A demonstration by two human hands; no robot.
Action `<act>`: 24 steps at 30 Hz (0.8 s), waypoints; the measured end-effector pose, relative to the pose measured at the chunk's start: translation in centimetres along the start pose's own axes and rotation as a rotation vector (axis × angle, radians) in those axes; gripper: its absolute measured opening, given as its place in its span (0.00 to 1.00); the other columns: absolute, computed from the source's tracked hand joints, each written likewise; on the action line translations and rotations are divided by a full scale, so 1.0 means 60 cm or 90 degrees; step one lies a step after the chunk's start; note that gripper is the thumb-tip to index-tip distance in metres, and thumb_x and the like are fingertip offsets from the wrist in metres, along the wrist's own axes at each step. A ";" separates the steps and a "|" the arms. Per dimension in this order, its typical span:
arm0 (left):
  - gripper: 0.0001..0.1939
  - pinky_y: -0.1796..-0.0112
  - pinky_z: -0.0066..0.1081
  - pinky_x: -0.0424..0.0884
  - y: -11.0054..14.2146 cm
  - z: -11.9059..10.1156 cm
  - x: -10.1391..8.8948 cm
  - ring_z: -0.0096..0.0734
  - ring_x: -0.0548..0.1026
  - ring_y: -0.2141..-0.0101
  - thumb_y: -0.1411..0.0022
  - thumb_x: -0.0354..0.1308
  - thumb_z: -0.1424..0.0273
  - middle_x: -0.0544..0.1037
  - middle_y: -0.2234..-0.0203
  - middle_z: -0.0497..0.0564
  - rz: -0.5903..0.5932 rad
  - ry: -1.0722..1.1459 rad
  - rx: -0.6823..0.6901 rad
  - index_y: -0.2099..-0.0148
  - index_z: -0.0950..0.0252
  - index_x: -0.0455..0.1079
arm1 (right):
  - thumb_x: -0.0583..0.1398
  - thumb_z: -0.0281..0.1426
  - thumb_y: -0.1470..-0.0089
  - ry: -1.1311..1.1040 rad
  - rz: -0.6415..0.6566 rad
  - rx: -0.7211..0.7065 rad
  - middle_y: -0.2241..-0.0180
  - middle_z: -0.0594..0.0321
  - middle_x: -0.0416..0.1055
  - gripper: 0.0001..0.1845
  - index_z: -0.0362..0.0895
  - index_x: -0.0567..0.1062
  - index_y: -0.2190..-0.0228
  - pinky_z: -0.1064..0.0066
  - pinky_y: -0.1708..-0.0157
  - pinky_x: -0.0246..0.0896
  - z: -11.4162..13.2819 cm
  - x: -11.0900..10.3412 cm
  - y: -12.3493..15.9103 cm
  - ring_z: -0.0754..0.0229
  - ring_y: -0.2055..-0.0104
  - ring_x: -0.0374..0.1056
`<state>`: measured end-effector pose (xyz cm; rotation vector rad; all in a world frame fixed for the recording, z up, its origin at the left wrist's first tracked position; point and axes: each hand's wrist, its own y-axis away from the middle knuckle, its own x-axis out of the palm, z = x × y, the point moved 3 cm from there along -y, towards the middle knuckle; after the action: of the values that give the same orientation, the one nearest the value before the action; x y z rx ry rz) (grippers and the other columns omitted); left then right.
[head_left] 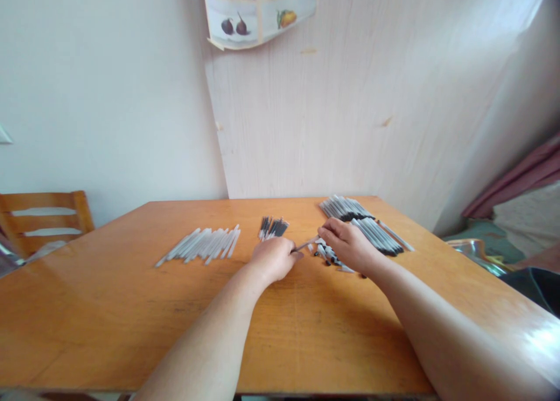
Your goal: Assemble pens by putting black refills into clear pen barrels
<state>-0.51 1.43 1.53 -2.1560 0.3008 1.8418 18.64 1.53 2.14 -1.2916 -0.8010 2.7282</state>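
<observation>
A thin pen [306, 243] stretches between my two hands above the middle of the table. My left hand [275, 257] is closed round its darker end, and the fingers of my right hand [345, 241] pinch the other end. Just behind my left hand lies a bunch of dark pen refills [275, 226]. Under and beside my right hand is a loose heap of small black and white pen parts [329, 255], partly hidden by the hand. Further left, clear white pen barrels [203, 243] lie side by side in a slanted row.
Pens with black ends lie in two groups at the right, a nearer one [377, 236] and a farther one [345, 207]. All rest on a wooden table [175, 325] against the wall. A wooden chair [44, 214] stands at left; a fruit poster [262, 16] hangs above.
</observation>
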 end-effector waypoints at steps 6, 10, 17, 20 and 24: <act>0.21 0.70 0.30 0.63 0.000 0.000 0.001 0.38 0.75 0.68 0.39 0.49 0.51 0.79 0.71 0.53 0.001 0.002 0.009 0.63 0.57 0.77 | 0.47 0.49 0.39 0.020 0.028 0.014 0.81 0.66 0.64 0.25 0.45 0.65 0.79 0.71 0.75 0.47 -0.005 0.000 -0.001 0.63 0.77 0.59; 0.20 0.73 0.30 0.60 -0.001 0.001 0.002 0.37 0.74 0.70 0.39 0.49 0.51 0.78 0.73 0.53 -0.015 0.004 0.011 0.66 0.57 0.76 | 0.49 0.48 0.40 -0.013 0.034 -0.003 0.80 0.66 0.63 0.23 0.45 0.64 0.78 0.72 0.75 0.47 -0.004 -0.001 -0.001 0.64 0.77 0.58; 0.20 0.73 0.30 0.59 -0.002 0.001 0.001 0.37 0.74 0.71 0.40 0.50 0.50 0.78 0.74 0.53 -0.007 0.015 0.003 0.67 0.57 0.76 | 0.48 0.47 0.39 -0.061 0.033 0.005 0.80 0.67 0.64 0.23 0.45 0.65 0.77 0.72 0.75 0.49 -0.001 -0.003 -0.001 0.64 0.76 0.59; 0.20 0.73 0.30 0.59 -0.001 0.001 0.000 0.36 0.74 0.72 0.41 0.50 0.50 0.78 0.74 0.52 -0.006 0.016 0.000 0.67 0.57 0.75 | 0.49 0.47 0.40 -0.035 0.026 0.007 0.81 0.67 0.63 0.23 0.45 0.65 0.78 0.71 0.75 0.48 -0.003 -0.003 -0.002 0.64 0.77 0.59; 0.20 0.73 0.29 0.59 -0.001 0.000 0.001 0.35 0.74 0.72 0.40 0.50 0.50 0.77 0.74 0.52 -0.004 0.013 0.003 0.67 0.58 0.75 | 0.48 0.47 0.39 -0.038 0.032 0.017 0.80 0.67 0.64 0.23 0.45 0.66 0.77 0.71 0.75 0.48 -0.006 -0.003 -0.003 0.63 0.77 0.59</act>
<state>-0.50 1.51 1.50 -2.1722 0.3020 1.8154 18.99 1.77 2.19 -1.2475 -0.7432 2.8187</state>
